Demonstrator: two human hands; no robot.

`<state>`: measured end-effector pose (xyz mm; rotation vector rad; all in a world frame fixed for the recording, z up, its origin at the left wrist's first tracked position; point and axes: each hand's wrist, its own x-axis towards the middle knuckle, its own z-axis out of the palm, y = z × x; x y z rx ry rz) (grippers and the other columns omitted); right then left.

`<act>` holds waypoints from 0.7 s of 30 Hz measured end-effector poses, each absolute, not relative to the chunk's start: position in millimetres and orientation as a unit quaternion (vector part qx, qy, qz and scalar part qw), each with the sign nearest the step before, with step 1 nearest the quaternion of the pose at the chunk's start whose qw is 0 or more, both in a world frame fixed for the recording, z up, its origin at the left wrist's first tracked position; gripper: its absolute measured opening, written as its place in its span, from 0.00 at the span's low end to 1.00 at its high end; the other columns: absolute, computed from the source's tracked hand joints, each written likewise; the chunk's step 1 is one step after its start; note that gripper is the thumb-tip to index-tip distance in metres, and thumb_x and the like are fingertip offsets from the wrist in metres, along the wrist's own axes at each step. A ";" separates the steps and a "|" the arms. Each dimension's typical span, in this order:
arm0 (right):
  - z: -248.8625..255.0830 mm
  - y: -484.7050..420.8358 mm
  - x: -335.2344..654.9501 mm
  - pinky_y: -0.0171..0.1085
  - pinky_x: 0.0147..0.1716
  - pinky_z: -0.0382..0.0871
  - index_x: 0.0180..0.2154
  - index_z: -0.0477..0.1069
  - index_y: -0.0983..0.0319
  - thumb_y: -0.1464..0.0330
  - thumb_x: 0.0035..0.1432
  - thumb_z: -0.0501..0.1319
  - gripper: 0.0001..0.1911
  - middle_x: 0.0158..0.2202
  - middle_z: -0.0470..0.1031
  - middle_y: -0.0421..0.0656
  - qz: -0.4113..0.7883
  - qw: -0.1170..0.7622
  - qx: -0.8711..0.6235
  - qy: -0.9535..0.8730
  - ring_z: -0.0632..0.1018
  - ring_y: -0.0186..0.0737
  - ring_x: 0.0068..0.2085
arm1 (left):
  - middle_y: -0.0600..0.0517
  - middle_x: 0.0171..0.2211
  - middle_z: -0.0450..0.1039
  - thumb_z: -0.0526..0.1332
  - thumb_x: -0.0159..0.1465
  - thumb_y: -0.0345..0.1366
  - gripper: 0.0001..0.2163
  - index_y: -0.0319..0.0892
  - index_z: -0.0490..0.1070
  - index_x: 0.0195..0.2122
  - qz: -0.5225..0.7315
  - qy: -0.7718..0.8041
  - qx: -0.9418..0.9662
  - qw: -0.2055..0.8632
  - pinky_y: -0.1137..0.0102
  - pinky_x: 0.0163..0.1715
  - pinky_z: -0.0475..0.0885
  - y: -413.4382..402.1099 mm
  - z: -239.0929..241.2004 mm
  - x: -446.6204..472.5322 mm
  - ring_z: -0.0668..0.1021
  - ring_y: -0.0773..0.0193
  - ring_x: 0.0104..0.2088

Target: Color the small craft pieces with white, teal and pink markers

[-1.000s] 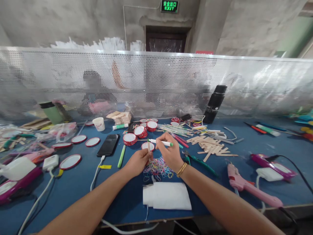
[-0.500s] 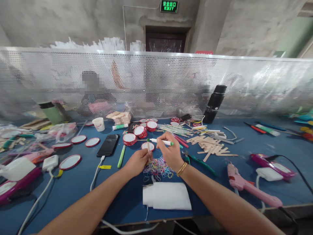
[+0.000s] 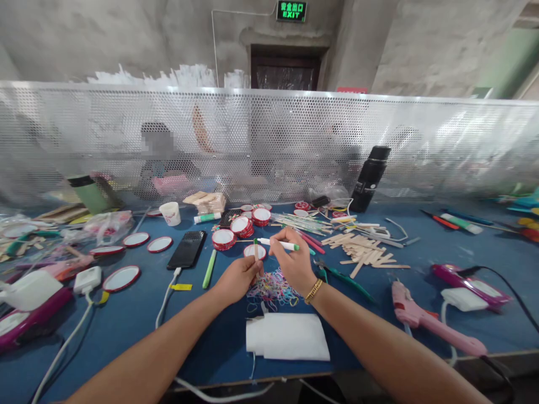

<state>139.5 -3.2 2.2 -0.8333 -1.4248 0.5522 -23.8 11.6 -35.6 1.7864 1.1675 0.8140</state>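
My left hand point(image 3: 236, 279) is closed round a thin wooden stick point(image 3: 255, 249) and holds it upright; the stick's top end is coloured green. My right hand point(image 3: 293, 262) grips a white marker point(image 3: 278, 244) with a green end, lying level, its tip touching the top of the stick. Both hands hover over a heap of small coloured rubber bands point(image 3: 272, 286) on the blue table point(image 3: 126, 331). A folded white cloth point(image 3: 288, 336) lies just in front of the bands.
Loose wooden sticks point(image 3: 362, 249) and green-handled pliers point(image 3: 343, 278) lie to the right, with a pink glue gun point(image 3: 425, 320) beyond. Round red-rimmed mirrors point(image 3: 122, 278), a black phone point(image 3: 187, 248) and a green pen point(image 3: 209, 268) lie left. A perforated metal screen point(image 3: 269, 140) closes the back.
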 end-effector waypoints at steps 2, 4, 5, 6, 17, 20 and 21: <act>1.6 -3.3 139.3 0.35 0.27 0.64 0.28 0.66 0.59 0.67 0.59 0.59 0.07 0.22 0.70 0.36 0.246 0.641 -0.364 -0.629 0.71 0.35 0.25 | 0.58 0.17 0.60 0.53 0.62 0.57 0.23 0.41 0.69 0.28 0.321 0.465 0.713 0.414 0.73 0.20 0.55 11.1 -35.6 -23.5 0.61 0.69 0.18; 1.3 -3.3 139.4 0.35 0.27 0.64 0.28 0.66 0.59 0.67 0.59 0.58 0.08 0.22 0.69 0.36 0.239 0.637 -0.370 -0.632 0.71 0.35 0.25 | 0.58 0.17 0.59 0.53 0.62 0.58 0.23 0.41 0.69 0.28 0.319 0.470 0.713 0.412 0.72 0.20 0.55 10.8 -35.8 -23.3 0.61 0.68 0.18; 1.4 -3.2 139.5 0.35 0.28 0.64 0.27 0.65 0.59 0.67 0.59 0.58 0.08 0.22 0.69 0.36 0.234 0.636 -0.375 -0.633 0.71 0.35 0.25 | 0.58 0.17 0.59 0.54 0.62 0.58 0.22 0.41 0.69 0.28 0.318 0.473 0.712 0.410 0.72 0.20 0.55 10.8 -35.9 -23.3 0.61 0.68 0.18; 1.5 -3.2 139.7 0.35 0.28 0.64 0.27 0.65 0.59 0.67 0.59 0.58 0.08 0.22 0.69 0.36 0.230 0.637 -0.378 -0.632 0.71 0.35 0.25 | 0.58 0.16 0.59 0.54 0.62 0.58 0.22 0.41 0.69 0.28 0.318 0.476 0.711 0.410 0.72 0.20 0.55 10.9 -36.2 -23.3 0.61 0.68 0.18; 2.4 -3.7 140.1 0.35 0.28 0.64 0.27 0.65 0.59 0.67 0.60 0.58 0.09 0.22 0.69 0.36 0.231 0.639 -0.374 -0.631 0.70 0.35 0.25 | 0.58 0.18 0.59 0.51 0.64 0.56 0.22 0.41 0.67 0.29 0.318 0.446 0.724 0.420 0.73 0.20 0.54 14.0 -40.6 -25.3 0.60 0.69 0.19; 2.9 -3.6 140.1 0.35 0.28 0.64 0.27 0.65 0.59 0.67 0.60 0.58 0.09 0.22 0.69 0.36 0.220 0.642 -0.379 -0.629 0.70 0.35 0.25 | 0.59 0.18 0.58 0.51 0.64 0.57 0.22 0.41 0.67 0.29 0.321 0.442 0.721 0.426 0.73 0.20 0.53 13.9 -40.2 -25.1 0.60 0.70 0.19; 3.1 -3.7 140.0 0.35 0.28 0.64 0.27 0.65 0.59 0.67 0.60 0.58 0.09 0.22 0.69 0.36 0.219 0.644 -0.379 -0.627 0.70 0.35 0.25 | 0.59 0.18 0.58 0.51 0.64 0.57 0.22 0.41 0.67 0.29 0.322 0.442 0.721 0.427 0.73 0.20 0.53 13.8 -40.0 -24.9 0.60 0.70 0.19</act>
